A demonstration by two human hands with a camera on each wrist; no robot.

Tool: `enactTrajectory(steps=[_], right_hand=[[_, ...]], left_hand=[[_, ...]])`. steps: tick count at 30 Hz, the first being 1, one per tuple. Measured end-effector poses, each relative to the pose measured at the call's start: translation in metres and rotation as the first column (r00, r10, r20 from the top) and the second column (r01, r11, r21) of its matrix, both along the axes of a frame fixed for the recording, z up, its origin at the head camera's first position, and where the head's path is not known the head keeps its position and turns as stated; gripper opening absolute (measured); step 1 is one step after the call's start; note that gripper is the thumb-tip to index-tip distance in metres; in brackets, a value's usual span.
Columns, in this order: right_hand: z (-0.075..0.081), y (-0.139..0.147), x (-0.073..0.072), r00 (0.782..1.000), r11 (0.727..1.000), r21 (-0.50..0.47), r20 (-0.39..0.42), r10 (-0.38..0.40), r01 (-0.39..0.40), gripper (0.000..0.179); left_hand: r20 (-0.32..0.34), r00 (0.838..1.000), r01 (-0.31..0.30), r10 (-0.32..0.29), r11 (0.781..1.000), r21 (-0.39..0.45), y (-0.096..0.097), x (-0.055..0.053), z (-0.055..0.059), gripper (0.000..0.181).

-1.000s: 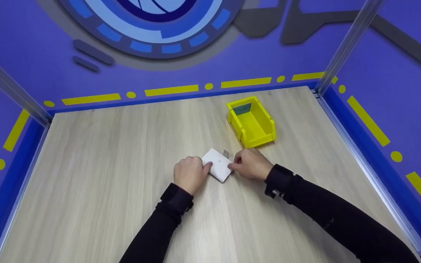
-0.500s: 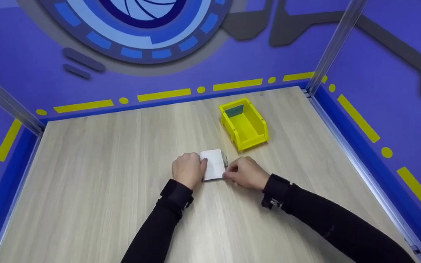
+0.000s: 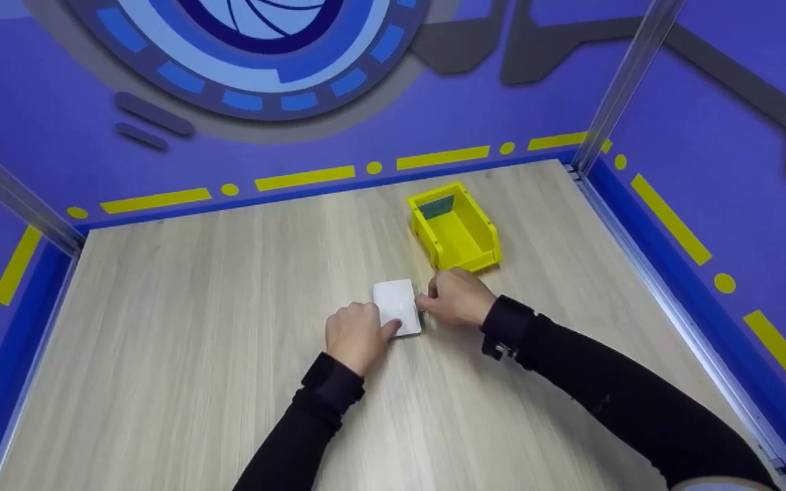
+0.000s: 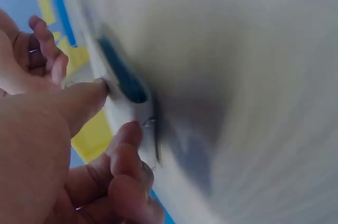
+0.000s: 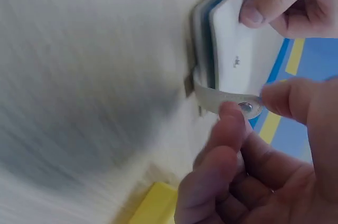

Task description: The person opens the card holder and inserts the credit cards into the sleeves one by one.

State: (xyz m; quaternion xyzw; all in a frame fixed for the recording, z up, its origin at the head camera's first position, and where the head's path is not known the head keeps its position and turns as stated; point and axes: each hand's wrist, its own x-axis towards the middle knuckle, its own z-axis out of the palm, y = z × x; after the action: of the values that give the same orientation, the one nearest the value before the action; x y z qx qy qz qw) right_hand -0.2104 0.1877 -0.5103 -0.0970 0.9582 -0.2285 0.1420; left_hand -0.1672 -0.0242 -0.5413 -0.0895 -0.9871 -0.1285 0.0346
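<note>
A small white wallet (image 3: pixel 394 299) lies on the wooden tabletop in the head view. My left hand (image 3: pixel 356 335) grips its lower left part, the thumb on the top face. At the right edge is my right hand (image 3: pixel 460 297), and in the right wrist view its thumb and forefinger pinch a short strap (image 5: pixel 214 98) with a metal snap (image 5: pixel 245 107). The strap stands out from the wallet's side, unfastened. A teal inside (image 4: pixel 120 71) shows between the covers in the left wrist view. A small printed mark is on the white face.
A yellow open-front bin (image 3: pixel 461 235) stands just behind my right hand, with nothing seen inside. Blue-purple panels (image 3: pixel 325 146) enclose the pale wooden table (image 3: pixel 181 327) at the back and both sides.
The wallet has turned from a diagonal to nearly straight. My right hand has come up its right edge to the strap, while the left has slid toward its lower corner.
</note>
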Motion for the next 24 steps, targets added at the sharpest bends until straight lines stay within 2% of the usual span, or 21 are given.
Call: enactTrajectory(steps=[4, 8, 14, 18, 24], right_hand=[[0.000, 0.001, -0.002, 0.998, 0.997, 0.061, 0.019, 0.054, -0.055, 0.039], [0.006, -0.002, -0.006, 0.996, 0.994, 0.063, -0.001, 0.095, -0.094, 0.037], [0.008, -0.026, -0.011, 0.988, 0.986, 0.061, 0.037, 0.151, -0.153, 0.038], [0.004, -0.046, -0.012, 0.982, 0.973, 0.138, 0.037, 0.184, -0.188, 0.038], [-0.004, -0.060, -0.013, 0.987, 0.947, 0.279, 0.019, 0.161, -0.160, 0.032]], left_hand=[[0.009, 1.000, 0.001, -0.001, 1.000, -0.019, 0.002, 0.000, -0.002, 0.053], [0.012, 1.000, 0.012, -0.012, 1.000, -0.019, 0.003, -0.002, 0.000, 0.054], [0.018, 1.000, 0.025, -0.024, 0.999, -0.031, 0.000, -0.003, -0.002, 0.049], [0.004, 1.000, 0.022, -0.022, 1.000, -0.019, -0.001, -0.003, -0.002, 0.043], [0.017, 1.000, 0.023, -0.024, 1.000, 0.017, -0.002, -0.004, -0.004, 0.040]])
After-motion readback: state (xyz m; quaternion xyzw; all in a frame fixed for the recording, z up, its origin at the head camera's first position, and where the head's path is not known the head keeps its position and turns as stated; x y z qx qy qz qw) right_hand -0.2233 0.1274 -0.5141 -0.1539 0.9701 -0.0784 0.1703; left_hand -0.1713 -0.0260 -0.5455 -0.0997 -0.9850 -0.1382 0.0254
